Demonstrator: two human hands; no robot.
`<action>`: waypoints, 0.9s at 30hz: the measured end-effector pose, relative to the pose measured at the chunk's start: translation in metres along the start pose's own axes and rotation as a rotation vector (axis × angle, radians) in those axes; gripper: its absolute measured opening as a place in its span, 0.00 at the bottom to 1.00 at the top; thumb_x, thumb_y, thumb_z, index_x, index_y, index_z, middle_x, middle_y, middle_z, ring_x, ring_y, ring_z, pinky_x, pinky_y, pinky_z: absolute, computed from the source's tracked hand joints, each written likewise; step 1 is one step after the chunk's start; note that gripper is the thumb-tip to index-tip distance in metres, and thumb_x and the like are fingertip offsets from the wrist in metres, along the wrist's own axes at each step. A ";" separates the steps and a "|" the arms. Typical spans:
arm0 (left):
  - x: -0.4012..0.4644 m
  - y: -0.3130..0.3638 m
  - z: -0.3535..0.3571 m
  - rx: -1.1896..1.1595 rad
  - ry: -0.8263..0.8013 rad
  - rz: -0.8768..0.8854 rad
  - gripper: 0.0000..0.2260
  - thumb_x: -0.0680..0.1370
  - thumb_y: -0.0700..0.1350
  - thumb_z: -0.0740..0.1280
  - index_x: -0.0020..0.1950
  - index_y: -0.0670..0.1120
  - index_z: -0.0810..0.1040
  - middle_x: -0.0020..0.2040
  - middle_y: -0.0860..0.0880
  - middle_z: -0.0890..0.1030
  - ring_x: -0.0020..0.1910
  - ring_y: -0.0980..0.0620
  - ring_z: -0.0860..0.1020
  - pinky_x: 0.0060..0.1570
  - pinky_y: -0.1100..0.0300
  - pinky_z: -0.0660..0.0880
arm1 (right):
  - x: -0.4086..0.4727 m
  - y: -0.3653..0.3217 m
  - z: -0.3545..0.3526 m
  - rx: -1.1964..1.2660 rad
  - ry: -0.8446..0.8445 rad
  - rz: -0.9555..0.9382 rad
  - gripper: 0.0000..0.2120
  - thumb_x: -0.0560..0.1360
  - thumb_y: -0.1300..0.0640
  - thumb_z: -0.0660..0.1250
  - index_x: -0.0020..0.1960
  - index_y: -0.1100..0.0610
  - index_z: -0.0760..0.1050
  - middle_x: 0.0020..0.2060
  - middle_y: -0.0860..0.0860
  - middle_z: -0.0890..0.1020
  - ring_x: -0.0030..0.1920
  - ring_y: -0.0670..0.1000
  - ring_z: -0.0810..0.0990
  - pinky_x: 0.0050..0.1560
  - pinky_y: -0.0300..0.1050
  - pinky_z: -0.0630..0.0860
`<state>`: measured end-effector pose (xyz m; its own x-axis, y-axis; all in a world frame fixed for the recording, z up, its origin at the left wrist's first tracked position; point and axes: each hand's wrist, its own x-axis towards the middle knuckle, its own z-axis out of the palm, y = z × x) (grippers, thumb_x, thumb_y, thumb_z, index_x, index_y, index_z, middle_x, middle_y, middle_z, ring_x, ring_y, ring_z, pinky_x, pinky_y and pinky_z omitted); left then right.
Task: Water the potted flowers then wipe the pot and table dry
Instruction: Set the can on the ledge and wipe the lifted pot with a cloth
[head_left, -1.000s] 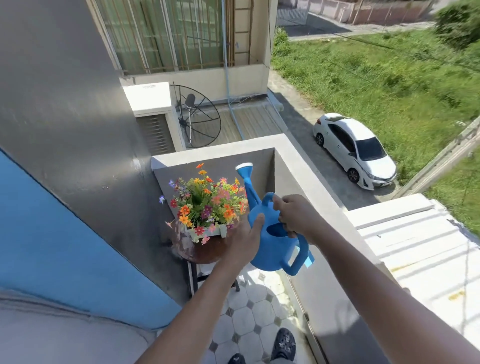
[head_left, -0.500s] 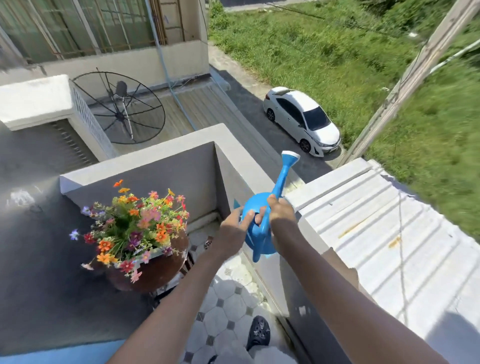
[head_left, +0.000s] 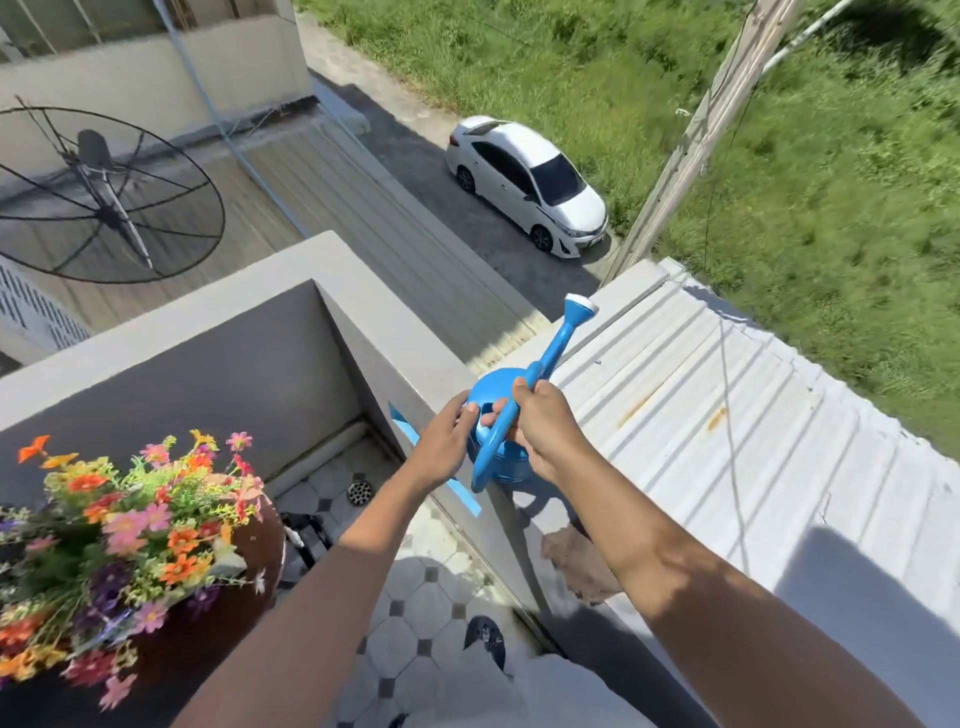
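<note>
We stand on a balcony with its parapet wall (head_left: 395, 358) running ahead of us, and our fingers meet over its top ledge. Down and to the left of them sit the potted flowers (head_left: 130, 525) on a small brown table (head_left: 260, 566), well apart from both hands, with the left hand (head_left: 441, 447) the nearer one. The pot itself is hidden under the blooms, so we cannot tell whether there is water in it. Between our fingers is the blue watering can (head_left: 498, 415), its body low on or just above the ledge; its long spout points up and away to the right, away from the flowers. Our right hand (head_left: 545, 431) is wrapped closed around the handle, and the left fingers curl against the can's body. We cannot see into the can. We judge watering is over and setting it down comes next.
</note>
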<state>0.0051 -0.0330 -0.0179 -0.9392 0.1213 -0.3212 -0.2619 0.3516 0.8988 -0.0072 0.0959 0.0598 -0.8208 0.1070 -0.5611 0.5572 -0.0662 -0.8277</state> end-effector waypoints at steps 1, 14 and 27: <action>0.005 -0.001 0.001 0.000 -0.012 0.006 0.21 0.82 0.59 0.50 0.71 0.54 0.69 0.61 0.54 0.79 0.60 0.56 0.76 0.64 0.54 0.70 | 0.004 0.000 -0.001 -0.003 0.004 0.006 0.13 0.84 0.55 0.54 0.55 0.63 0.71 0.38 0.57 0.81 0.40 0.55 0.84 0.50 0.51 0.83; 0.010 -0.009 0.001 -0.010 -0.056 0.010 0.19 0.83 0.57 0.52 0.72 0.53 0.68 0.60 0.57 0.79 0.58 0.64 0.76 0.56 0.68 0.69 | 0.013 0.024 -0.013 0.023 -0.010 0.018 0.10 0.83 0.53 0.58 0.55 0.59 0.71 0.45 0.59 0.83 0.45 0.58 0.87 0.52 0.53 0.83; -0.036 0.091 0.045 0.170 0.327 0.458 0.11 0.80 0.49 0.63 0.58 0.46 0.77 0.51 0.54 0.81 0.50 0.59 0.76 0.49 0.65 0.73 | -0.012 0.048 -0.104 -0.245 0.320 -0.104 0.06 0.77 0.59 0.61 0.50 0.55 0.77 0.42 0.53 0.82 0.36 0.50 0.80 0.33 0.44 0.75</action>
<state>0.0250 0.0368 0.0620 -0.9751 0.0131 0.2215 0.2007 0.4780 0.8551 0.0426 0.1941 0.0269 -0.8154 0.4061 -0.4126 0.5184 0.1950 -0.8326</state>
